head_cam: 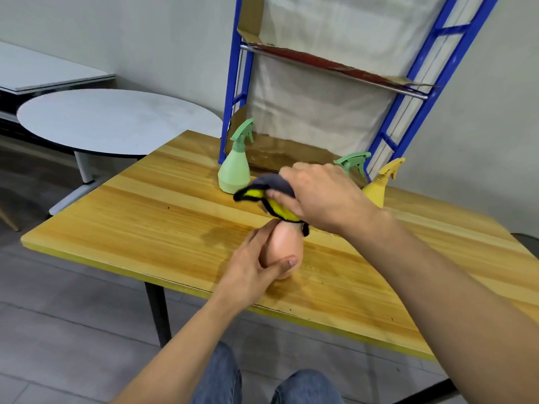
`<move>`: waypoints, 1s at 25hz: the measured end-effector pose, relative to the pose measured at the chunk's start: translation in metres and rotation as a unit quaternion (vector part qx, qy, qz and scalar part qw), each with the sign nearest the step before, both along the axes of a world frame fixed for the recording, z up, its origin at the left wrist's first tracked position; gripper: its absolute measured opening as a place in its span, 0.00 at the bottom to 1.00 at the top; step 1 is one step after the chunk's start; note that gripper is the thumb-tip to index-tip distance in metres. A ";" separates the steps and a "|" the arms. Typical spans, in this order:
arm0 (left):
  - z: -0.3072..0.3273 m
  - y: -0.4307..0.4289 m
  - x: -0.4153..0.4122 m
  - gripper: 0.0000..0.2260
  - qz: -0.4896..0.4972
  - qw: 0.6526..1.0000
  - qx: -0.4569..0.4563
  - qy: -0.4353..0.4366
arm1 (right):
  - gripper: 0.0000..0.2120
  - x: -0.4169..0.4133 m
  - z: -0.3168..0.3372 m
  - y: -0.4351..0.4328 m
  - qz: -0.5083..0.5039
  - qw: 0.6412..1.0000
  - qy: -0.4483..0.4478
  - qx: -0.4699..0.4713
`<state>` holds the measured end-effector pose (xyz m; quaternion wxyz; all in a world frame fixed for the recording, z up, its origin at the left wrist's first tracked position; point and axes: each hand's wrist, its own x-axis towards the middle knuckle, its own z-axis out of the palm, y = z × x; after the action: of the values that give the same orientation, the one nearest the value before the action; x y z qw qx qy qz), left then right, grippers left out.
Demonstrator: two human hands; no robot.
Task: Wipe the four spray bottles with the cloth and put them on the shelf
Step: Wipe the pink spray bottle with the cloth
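Note:
A peach spray bottle (285, 246) stands on the wooden table (163, 217). My left hand (256, 265) grips its body. My right hand (318, 193) holds a grey and yellow cloth (269, 196) wrapped over the bottle's top, which is hidden. A green spray bottle (235, 167) stands behind, by the shelf. A second green spray bottle (353, 162) shows only its trigger head behind my right hand. A yellow spray bottle (379, 186) stands to the right of it. The blue shelf (326, 62) rises at the table's back.
A round grey table (116, 121) stands to the left, beyond the wooden table. Cardboard lines the shelf boards and a pale cloth backs the frame. A damp patch marks the wood just left of the peach bottle.

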<state>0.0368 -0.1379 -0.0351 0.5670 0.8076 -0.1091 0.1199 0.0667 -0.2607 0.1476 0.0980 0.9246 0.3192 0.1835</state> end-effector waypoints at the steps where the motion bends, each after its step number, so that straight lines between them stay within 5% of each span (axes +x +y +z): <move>1: 0.001 0.000 0.000 0.35 0.001 1.000 0.000 0.000 | 0.18 0.000 0.007 -0.002 -0.019 0.998 0.001 0.058; 3: 0.001 0.000 0.000 0.35 0.001 1.000 -0.007 -0.006 | 0.17 0.002 0.023 -0.011 -0.031 0.994 -0.022 0.106; 9: -0.004 0.001 0.001 0.34 -0.001 1.000 -0.002 -0.010 | 0.18 -0.006 0.008 -0.031 0.016 0.999 0.044 -0.027; 14: -0.003 0.000 -0.001 0.33 0.003 1.000 -0.021 -0.013 | 0.13 0.003 -0.010 -0.032 0.008 0.981 0.045 0.187; 15: -0.003 0.000 -0.002 0.32 0.007 1.000 -0.024 -0.015 | 0.12 0.004 -0.013 -0.034 -0.003 0.952 0.062 0.301; 17: -0.002 -0.001 -0.002 0.32 0.013 1.000 -0.022 -0.009 | 0.10 0.001 -0.018 -0.044 -0.045 0.832 0.087 0.546; 20: -0.002 -0.002 -0.004 0.33 0.020 1.000 -0.010 -0.002 | 0.09 -0.014 -0.040 -0.051 -0.100 0.692 0.124 0.704; 23: -0.003 -0.005 -0.003 0.34 0.031 0.999 -0.008 -0.012 | 0.07 -0.025 -0.066 -0.040 -0.074 0.656 0.124 0.741; 25: -0.004 -0.005 -0.002 0.35 0.033 0.999 -0.007 -0.010 | 0.08 -0.023 -0.075 -0.034 -0.081 0.663 0.086 0.739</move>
<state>0.0346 -0.1429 -0.0392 0.5671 0.8057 -0.0874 0.1473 0.0439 -0.2943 0.0727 -0.6314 0.7269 0.0091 0.2700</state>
